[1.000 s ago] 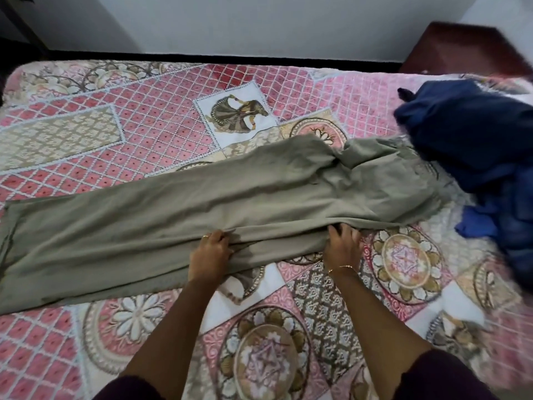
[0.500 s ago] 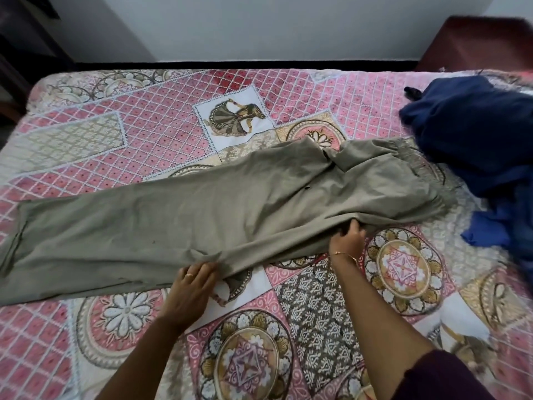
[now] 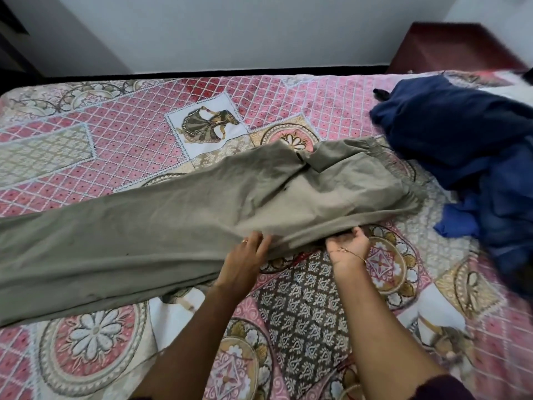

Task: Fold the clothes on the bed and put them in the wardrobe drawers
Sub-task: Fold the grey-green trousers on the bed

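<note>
A pair of olive-grey trousers (image 3: pixel 178 226) lies stretched across the patterned bed (image 3: pixel 124 131), legs to the left and waistband to the right. My left hand (image 3: pixel 245 256) rests with straight fingers on the near edge of the trousers, around mid-length. My right hand (image 3: pixel 349 246) is turned palm up a little to the right, its fingers curled under the near edge of the seat part, which is lifted slightly off the bed. A heap of dark blue clothes (image 3: pixel 461 134) lies unfolded at the right side of the bed.
A white wall (image 3: pixel 259 30) runs behind the bed, with a dark red wooden piece of furniture (image 3: pixel 450 47) at the back right. A dark edge of furniture (image 3: pixel 11 44) shows at the far left. No wardrobe drawers are in view.
My left hand has moved right along the trousers' near edge, closer to my right hand. My right hand has turned palm up and hooked under the fabric edge.
</note>
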Demonstrator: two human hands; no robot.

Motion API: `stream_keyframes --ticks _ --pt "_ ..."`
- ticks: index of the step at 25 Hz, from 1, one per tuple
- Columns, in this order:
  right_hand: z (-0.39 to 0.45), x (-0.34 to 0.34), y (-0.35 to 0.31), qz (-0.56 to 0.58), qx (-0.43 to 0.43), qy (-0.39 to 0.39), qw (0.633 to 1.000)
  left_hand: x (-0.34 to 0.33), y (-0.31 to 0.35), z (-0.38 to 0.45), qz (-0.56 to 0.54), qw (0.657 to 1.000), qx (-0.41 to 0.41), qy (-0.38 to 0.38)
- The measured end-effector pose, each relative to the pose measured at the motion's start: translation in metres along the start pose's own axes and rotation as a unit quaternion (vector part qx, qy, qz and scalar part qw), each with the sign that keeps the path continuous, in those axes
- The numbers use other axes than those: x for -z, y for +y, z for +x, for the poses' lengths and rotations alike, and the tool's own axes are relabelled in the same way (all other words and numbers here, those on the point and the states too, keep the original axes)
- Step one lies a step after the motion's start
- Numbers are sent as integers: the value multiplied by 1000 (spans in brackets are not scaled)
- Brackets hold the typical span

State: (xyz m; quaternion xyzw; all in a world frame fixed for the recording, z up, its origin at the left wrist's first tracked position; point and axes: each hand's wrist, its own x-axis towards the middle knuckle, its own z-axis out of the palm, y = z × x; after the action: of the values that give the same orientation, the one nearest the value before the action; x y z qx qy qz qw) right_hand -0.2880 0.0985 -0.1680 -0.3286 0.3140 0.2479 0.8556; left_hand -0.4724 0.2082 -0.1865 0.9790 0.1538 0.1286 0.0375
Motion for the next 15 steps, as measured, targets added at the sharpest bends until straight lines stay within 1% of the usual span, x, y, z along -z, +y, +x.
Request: stream_keyframes --ticks 2,4,6,7,8,9,10,11,12,13,15 --pt "3 6 -12 16 6 -1 1000 -1 6 2 -10 999 -9 -48" --pt "7 3 -17 -1 -5 -9 1000 1 9 11 -35 998 -7 -54" --pt "11 3 -17 -72 -26 11 997 -3 10 23 -54 996 -51 -41" --pt "13 3 -17 -112 -37 31 992 -4 11 29 -79 994 -71 -41" --pt "14 4 -18 -148 -43 44 987 -4 15 35 -128 988 -69 -49" --pt "17 3 -21 -180 -41 43 982 -4 21 41 -197 977 -33 -71" --pt "18 0 -26 -196 -38 34 979 -3 25 49 -260 960 33 -94" --pt "19 -4 -31 -203 -29 21 979 -2 28 57 -293 946 97 -101" --pt "17 -11 -37 -199 -24 7 980 -6 29 66 -286 943 139 -95" --pt "21 -16 -44 -190 -15 -8 982 -9 29 76 -261 950 146 -90" --pt "33 -20 -59 -142 16 -45 989 -14 31 97 -232 964 87 -99"
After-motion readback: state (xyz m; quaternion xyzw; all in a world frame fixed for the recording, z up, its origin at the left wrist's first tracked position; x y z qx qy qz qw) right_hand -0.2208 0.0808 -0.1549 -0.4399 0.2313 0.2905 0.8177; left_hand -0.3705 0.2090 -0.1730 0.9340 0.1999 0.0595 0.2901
